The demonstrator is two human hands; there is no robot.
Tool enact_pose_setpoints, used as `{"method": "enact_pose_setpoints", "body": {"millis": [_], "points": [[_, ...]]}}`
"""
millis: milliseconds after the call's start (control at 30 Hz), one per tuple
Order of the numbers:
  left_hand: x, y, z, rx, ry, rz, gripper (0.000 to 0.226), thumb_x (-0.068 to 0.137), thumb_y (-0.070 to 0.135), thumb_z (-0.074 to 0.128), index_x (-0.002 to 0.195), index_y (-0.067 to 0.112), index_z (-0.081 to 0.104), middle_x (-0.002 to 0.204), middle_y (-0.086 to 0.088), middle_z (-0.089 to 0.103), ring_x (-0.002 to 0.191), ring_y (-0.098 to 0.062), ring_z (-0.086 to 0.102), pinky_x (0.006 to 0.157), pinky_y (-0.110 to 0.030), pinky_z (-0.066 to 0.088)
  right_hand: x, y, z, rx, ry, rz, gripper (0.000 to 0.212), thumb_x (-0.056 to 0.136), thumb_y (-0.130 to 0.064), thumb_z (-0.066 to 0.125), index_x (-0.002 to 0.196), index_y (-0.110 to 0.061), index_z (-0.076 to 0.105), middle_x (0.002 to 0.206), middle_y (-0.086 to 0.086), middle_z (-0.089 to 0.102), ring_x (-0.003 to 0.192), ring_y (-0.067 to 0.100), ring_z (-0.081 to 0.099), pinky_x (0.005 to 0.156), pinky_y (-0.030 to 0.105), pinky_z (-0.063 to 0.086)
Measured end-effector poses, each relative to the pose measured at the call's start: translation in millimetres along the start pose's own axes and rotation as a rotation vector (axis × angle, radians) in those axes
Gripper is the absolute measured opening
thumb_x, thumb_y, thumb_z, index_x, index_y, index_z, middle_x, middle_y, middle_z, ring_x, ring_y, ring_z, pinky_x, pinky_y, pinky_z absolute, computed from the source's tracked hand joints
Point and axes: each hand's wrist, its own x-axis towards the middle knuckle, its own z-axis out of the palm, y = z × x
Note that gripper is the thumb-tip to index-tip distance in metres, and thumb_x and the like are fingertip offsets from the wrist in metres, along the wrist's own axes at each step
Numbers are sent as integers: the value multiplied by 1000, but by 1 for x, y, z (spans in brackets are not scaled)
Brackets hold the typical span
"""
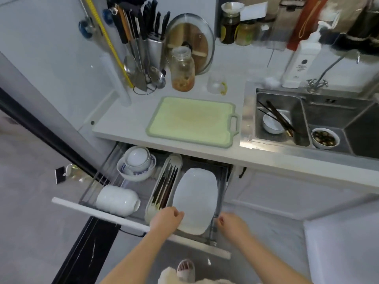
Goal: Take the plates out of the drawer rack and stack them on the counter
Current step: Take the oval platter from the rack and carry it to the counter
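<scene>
The open drawer rack (pixel 222 182) holds stacked bowls (pixel 137 162) at its far left, upturned white bowls (pixel 118 199) nearer, a long tray of chopsticks (pixel 164 188) in the middle, and a smooth white plate (pixel 195 200) with rounded corners standing tilted on the right. The steel sink (pixel 305 117) holds a white bowl with chopsticks (pixel 273 123) and a bowl of dark food (pixel 325 137). A pale green cutting board (pixel 192 117) lies flat on the counter (pixel 123 121). The left hand (pixel 166 220) grips the plate's near left edge. The right hand (pixel 230 222) hovers just right of the plate, fingers loosely curled, holding nothing.
</scene>
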Motion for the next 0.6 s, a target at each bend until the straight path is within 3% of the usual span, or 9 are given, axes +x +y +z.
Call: {"method": "enact_pose_setpoints", "body": {"millis": [100, 233, 333, 433, 600], "points": [[13, -12, -10, 18, -32, 17, 35, 89, 49, 43, 90, 22, 64, 83, 3, 65, 79, -17, 62, 68, -29, 47, 6, -14, 9, 50, 9, 43, 29, 96, -36, 40, 70, -24, 44, 85, 1, 55, 80, 19, 53, 65, 25, 32], [33, -13, -17, 49, -67, 23, 32, 90, 46, 44, 91, 21, 64, 87, 2, 66, 81, -16, 62, 69, -29, 47, 24, -25, 12, 81, 9, 60, 23, 95, -34, 44, 87, -18, 58, 101, 6, 68, 93, 23, 63, 66, 24, 35], [52, -13, -16, 90, -92, 6, 32, 91, 46, 43, 90, 22, 64, 88, 2, 66, 82, -17, 62, 72, -29, 48, 46, -27, 17, 83, -3, 57, 19, 93, -34, 45, 79, -23, 50, 96, 6, 67, 92, 24, 63, 63, 25, 32], [73, -20, -8, 139, -113, -23, 27, 92, 42, 42, 86, 24, 61, 83, 4, 61, 78, -17, 59, 70, -28, 46, 75, -25, 27, 116, -41, 68, 30, 92, -34, 45, 65, -22, 40, 83, 6, 60, 82, 22, 59, 57, 27, 31], [104, -33, 11, 158, -164, -82, 28, 93, 36, 41, 96, 21, 64, 87, 1, 62, 81, -19, 59, 73, -29, 47, 114, -20, 48, 146, -89, 96, 26, 92, -34, 43, 69, -22, 41, 85, 6, 58, 77, 21, 53, 63, 27, 34]]}}
